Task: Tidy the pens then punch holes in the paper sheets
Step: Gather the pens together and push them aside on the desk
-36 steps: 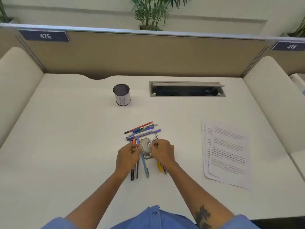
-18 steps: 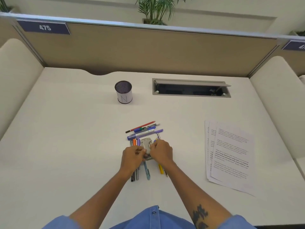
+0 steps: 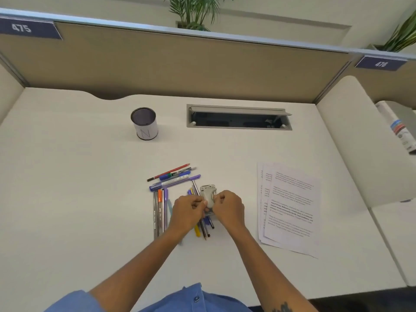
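A small grey metal hole punch (image 3: pixel 208 194) sits among loose pens (image 3: pixel 173 176) in the middle of the white desk (image 3: pixel 78 199). My left hand (image 3: pixel 188 211) and my right hand (image 3: pixel 228 209) both grip the punch from either side, fingers curled round it. More pens lie upright in a row (image 3: pixel 159 210) to the left, and several others (image 3: pixel 202 228) lie under my hands. A stack of printed paper sheets (image 3: pixel 290 206) lies to the right. An empty dark pen cup (image 3: pixel 144 123) with a white label stands at the back left.
An open cable tray (image 3: pixel 238 117) is set into the desk at the back. A beige partition (image 3: pixel 180 66) closes the far side, with padded side panels left and right. A rolled printed item (image 3: pixel 398 127) lies on the neighbouring desk at right.
Both hands have shifted a little to the right with the hole punch, which now sits right of most pens. The camera view has tilted and moved slightly.
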Tool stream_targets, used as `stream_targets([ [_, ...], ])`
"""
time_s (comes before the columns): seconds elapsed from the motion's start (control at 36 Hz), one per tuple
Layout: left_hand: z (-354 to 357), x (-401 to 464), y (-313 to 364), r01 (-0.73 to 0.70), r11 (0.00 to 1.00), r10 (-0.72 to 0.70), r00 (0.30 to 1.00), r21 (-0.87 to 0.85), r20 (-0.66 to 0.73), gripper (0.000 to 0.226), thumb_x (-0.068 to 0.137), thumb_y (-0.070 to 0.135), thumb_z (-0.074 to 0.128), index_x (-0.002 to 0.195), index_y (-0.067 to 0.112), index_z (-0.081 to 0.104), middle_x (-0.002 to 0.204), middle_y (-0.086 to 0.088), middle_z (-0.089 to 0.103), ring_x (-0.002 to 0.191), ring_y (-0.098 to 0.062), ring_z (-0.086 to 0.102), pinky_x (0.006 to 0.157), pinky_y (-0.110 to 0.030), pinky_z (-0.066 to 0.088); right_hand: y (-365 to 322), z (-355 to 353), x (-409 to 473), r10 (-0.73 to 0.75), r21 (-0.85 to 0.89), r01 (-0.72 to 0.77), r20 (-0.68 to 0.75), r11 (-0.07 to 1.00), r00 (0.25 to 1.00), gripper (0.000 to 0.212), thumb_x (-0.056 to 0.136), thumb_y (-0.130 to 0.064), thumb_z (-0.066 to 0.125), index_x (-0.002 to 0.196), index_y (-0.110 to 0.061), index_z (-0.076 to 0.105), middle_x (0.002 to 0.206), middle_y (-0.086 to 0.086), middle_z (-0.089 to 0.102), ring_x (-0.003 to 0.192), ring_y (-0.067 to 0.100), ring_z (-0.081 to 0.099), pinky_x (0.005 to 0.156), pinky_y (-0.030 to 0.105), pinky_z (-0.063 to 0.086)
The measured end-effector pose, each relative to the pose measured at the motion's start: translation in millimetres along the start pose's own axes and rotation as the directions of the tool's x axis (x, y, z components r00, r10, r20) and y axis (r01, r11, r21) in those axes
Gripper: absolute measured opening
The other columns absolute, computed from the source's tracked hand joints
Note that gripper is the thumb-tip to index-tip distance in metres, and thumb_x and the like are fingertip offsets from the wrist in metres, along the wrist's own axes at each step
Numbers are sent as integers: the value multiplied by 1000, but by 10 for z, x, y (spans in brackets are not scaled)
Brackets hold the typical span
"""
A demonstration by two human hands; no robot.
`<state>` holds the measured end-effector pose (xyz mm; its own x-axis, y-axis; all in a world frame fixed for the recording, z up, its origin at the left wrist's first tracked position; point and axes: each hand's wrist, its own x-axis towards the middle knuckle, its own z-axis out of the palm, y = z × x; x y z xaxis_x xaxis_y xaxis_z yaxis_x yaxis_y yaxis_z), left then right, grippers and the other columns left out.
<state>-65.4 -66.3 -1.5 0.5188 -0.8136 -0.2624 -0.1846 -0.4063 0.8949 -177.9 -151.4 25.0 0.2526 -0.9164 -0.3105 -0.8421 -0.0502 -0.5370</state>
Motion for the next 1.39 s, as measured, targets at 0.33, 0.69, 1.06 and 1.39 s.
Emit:
stream_targets([
  [0.33, 674, 29, 172, 29, 994, -49, 981, 104, 186, 21, 92, 23, 66, 93, 10, 83, 79, -4, 82, 75, -24, 79, 77, -50, 65, 589, -316, 107, 158, -5, -158, -28, 987, 987, 23, 96, -20, 53, 80, -16, 70, 82, 0, 74, 78, 24, 69, 76, 42, 59],
  [0.69, 292, 200, 179, -99, 950, 77, 993, 297, 84, 34, 101, 32, 65, 130, 16, 74, 105, 5, 81, 83, -12, 75, 88, -41, 64, 631, -212, 68, -111, -65, 97, -267, 993, 957, 11, 95, -29, 62, 102, -21, 65, 102, -5, 66, 99, 23, 60, 87, 43, 45],
  [1.06, -697, 1235, -306, -376, 595, 101, 912, 710, 399, 80, 110, 45, 46, 170, 12, 4, 179, -12, -5, 166, -32, -6, 134, -49, 6, 266, 629, -264, -522, -125, 521, 32, 844, 853, 75, 93, -51, 60, 156, -19, 36, 164, 6, 33, 152, 29, 28, 126, 45, 26],
  [1.39, -959, 1520, -527, -447, 665, 130, 858, 598, 496, 69, 114, 30, 37, 170, 15, 0, 179, -3, -8, 166, -19, -9, 135, -38, -2, 274, 987, -128, -526, -291, 541, 136, 789, 840, 68, 107, -31, 33, 167, -9, 9, 176, 11, 0, 163, 28, -1, 130, 56, 10],
])
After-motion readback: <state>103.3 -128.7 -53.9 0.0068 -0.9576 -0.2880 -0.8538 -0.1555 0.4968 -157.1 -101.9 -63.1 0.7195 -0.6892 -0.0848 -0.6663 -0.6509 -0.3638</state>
